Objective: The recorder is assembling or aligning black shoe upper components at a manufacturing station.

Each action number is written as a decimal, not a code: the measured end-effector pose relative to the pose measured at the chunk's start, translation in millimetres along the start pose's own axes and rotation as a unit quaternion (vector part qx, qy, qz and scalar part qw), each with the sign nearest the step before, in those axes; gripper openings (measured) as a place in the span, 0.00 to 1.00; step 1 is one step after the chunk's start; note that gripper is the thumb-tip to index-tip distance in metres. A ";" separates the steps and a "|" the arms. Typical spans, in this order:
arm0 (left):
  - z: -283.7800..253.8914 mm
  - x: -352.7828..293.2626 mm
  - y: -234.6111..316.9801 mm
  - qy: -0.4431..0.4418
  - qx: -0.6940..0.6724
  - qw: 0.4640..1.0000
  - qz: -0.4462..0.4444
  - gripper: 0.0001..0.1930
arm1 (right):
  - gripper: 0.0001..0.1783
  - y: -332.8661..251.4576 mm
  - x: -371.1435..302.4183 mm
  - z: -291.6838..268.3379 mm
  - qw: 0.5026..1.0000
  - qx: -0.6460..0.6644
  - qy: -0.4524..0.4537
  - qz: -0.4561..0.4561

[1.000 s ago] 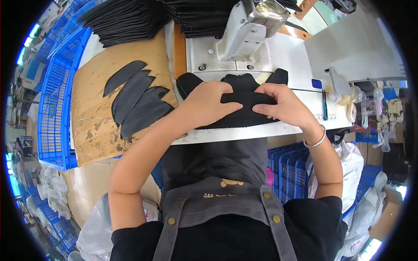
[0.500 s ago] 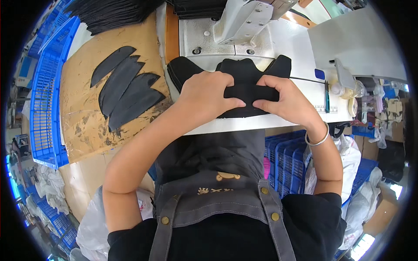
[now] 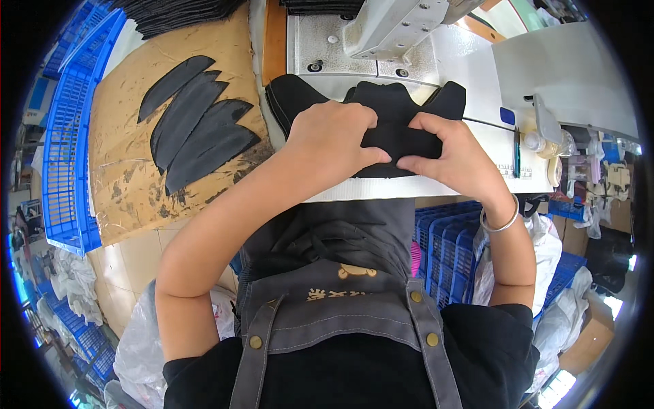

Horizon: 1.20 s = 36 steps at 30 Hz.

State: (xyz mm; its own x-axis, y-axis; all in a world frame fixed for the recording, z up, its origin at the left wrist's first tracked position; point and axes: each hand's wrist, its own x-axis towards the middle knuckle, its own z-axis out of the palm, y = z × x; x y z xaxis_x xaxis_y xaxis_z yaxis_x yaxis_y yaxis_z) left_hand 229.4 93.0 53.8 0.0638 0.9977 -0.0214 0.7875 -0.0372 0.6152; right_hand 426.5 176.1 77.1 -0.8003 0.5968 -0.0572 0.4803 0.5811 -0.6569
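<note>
A black fabric piece (image 3: 392, 133) with a wavy far edge and raised side flaps lies on the white sewing-machine bed, close to its front edge. My left hand (image 3: 334, 140) grips its left part, fingers over the cloth and thumb near the middle. Opposite it, my right hand (image 3: 453, 150) grips the right part the same way. The two thumbs almost meet, and both sets of fingertips press into folds of the cloth. Just beyond the fabric stands the white sewing machine (image 3: 388, 31). The underside of the fabric is hidden.
Several dark leaf-shaped pieces (image 3: 197, 126) lie on a worn brown board (image 3: 122, 184) at the left, beside a blue plastic basket (image 3: 68, 143). Stacked black pieces (image 3: 177, 13) sit at the back. Right of the fabric are a teal-handled tool (image 3: 516, 153) and tape roll (image 3: 554, 170).
My view has shifted slightly, so the bench appears a little higher and the machine farther right. Both hands keep their hold on the black fabric, with hardly any change in grip.
</note>
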 end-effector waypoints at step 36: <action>42.1 -44.4 14.1 0.074 0.149 0.968 0.186 0.42 | 0.14 15.3 2.6 -23.2 0.991 0.019 -0.061 0.114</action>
State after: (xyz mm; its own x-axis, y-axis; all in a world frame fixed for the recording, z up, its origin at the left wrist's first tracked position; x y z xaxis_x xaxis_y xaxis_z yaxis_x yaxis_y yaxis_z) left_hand 263.5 45.8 30.3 0.3062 0.9086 0.2841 0.8701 -0.3882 0.3036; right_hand 440.1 199.4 84.3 -0.7112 0.6374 -0.2965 0.6415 0.4161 -0.6444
